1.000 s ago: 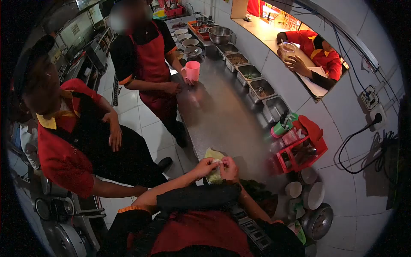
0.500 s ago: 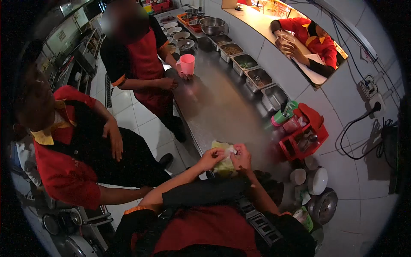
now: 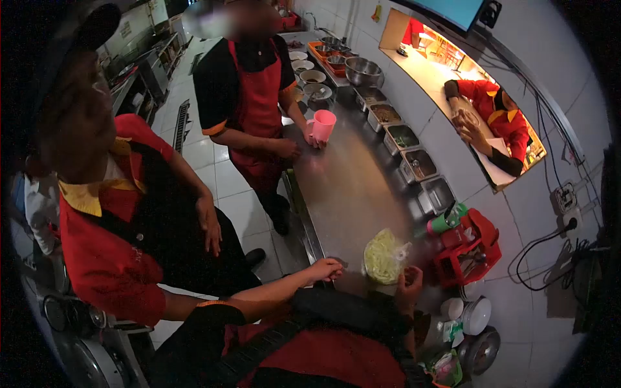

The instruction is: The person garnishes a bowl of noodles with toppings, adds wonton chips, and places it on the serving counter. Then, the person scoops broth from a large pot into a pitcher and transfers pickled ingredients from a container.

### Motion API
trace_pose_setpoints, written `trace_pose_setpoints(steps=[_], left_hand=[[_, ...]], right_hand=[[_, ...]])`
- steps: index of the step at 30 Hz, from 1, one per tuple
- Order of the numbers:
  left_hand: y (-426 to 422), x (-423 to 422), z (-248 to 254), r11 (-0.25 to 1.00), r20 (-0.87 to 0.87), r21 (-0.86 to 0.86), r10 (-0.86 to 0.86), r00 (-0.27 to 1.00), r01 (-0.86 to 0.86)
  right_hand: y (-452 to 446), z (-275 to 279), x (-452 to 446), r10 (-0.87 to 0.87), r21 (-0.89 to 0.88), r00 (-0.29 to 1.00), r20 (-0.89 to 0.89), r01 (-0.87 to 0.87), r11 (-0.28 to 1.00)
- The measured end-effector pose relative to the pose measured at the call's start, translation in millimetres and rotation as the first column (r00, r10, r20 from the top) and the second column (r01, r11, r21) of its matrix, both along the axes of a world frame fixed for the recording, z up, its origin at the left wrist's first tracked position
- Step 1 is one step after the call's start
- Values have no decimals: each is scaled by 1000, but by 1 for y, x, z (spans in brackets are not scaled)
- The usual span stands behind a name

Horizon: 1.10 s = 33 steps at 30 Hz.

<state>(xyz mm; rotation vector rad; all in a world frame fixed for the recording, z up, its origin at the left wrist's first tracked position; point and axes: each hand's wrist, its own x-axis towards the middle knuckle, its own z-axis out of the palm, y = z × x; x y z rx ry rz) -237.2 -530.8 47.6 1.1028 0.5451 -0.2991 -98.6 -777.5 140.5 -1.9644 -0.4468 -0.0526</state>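
A clear bag of pale green shredded food (image 3: 383, 257) lies on the steel counter (image 3: 343, 187) close to its near end, its twisted top pointing right. My left hand (image 3: 325, 270) is left of the bag at the counter's edge, apart from it, with its fingers curled together; whether anything small is inside cannot be seen. Just below the bag's twisted top is my right hand (image 3: 409, 282), fingers bent and blurred, and its grip is unclear.
A co-worker across the counter holds a pink mug (image 3: 321, 125). Another person stands at my left, near my arm. Metal trays (image 3: 402, 138) line the wall. A red caddy (image 3: 467, 258) and stacked bowls (image 3: 477, 315) are at the right. Someone leans at the hatch.
My hands have moved apart and off the bag's knotted top, my left hand to the left. The bag now lies free on the counter. The camera view has shifted.
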Motion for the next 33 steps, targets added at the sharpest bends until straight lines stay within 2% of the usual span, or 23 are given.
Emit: trace_pose_setpoints(steps=[2, 3, 5, 6, 8, 9, 11, 12, 13, 15, 16, 18, 19, 21, 23, 25, 26, 27, 28, 30, 31, 33], left_hand=[[10, -11, 3, 998, -46, 62, 13, 999, -10], [12, -19, 7, 998, -36, 70, 8, 999, -6], [16, -30, 12, 995, -26, 96, 11, 1000, -8], [19, -35, 12, 995, -57, 104, 8, 998, -2], [16, -45, 20, 993, -112, 121, 25, 993, -11], [14, -47, 22, 991, -115, 133, 35, 993, -20], [0, -54, 22, 976, -33, 178, 131, 991, -123], [-10, -57, 25, 963, -1, 235, 138, 990, -134], [-20, -61, 33, 962, -20, 242, 132, 991, -124], [-50, -67, 49, 945, 66, 313, 82, 994, -98], [-69, -71, 57, 947, 53, 310, 68, 996, -81], [-102, -76, 72, 948, 104, 313, 29, 994, -60], [-115, -74, 75, 949, 97, 313, 9, 995, -39], [-149, -73, 75, 953, 289, 300, -124, 949, 33], [-180, -70, 110, 954, 264, 234, -250, 931, 190], [-211, -62, 141, 931, 272, 257, -327, 905, 259], [-226, -58, 148, 932, 348, 240, -344, 872, 272], [-242, -54, 155, 942, 317, 186, -326, 891, 278], [-258, -50, 163, 937, 323, 179, -344, 882, 300], [-285, -45, 167, 913, 327, 159, -409, 852, 377], [-300, -44, 175, 888, 289, 207, -457, 841, 411], [-323, -37, 173, 835, 273, 193, -551, 789, 516]], right_hand=[[-15, -16, -8, 102, 209, 980, -170, -65, 976], [-23, -20, -13, 124, 219, 979, -161, -87, 972], [-32, -19, -26, 151, 116, 971, -187, -131, 985], [-33, -15, -31, 165, 132, 969, -183, -142, 981], [-43, 8, -49, 177, 216, 919, -353, -104, 971], [-52, 14, -54, 190, 228, 916, -354, -112, 967], [-83, 18, -65, 266, 373, 868, -419, -103, 922], [-103, 24, -68, 266, 411, 817, -512, -40, 911], [-127, 22, -68, 264, 416, 809, -526, -27, 909], [-179, 18, -78, 381, 627, 849, -367, -76, 775], [-202, 30, -94, 367, 624, 849, -380, -58, 779], [-247, 80, -122, 118, 245, 969, -216, -63, 967], [-269, 101, -138, 99, 245, 970, -223, -42, 969], [-316, 137, -185, 44, 180, 951, -306, 12, 984], [-357, 173, -220, 19, -113, 988, -153, -36, 993], [-372, 210, -261, -87, -68, 959, -269, 71, 995], [-388, 211, -275, -100, -10, 928, -360, 104, 995], [-407, 211, -288, -152, -57, 891, -428, 141, 988], [-418, 210, -298, -121, -21, 909, -399, 123, 992], [-447, 201, -317, -179, -88, 886, -428, 156, 984], [-456, 190, -325, -234, -91, 897, -376, 215, 972], [-475, 181, -335, -352, -137, 883, -310, 325, 936]])
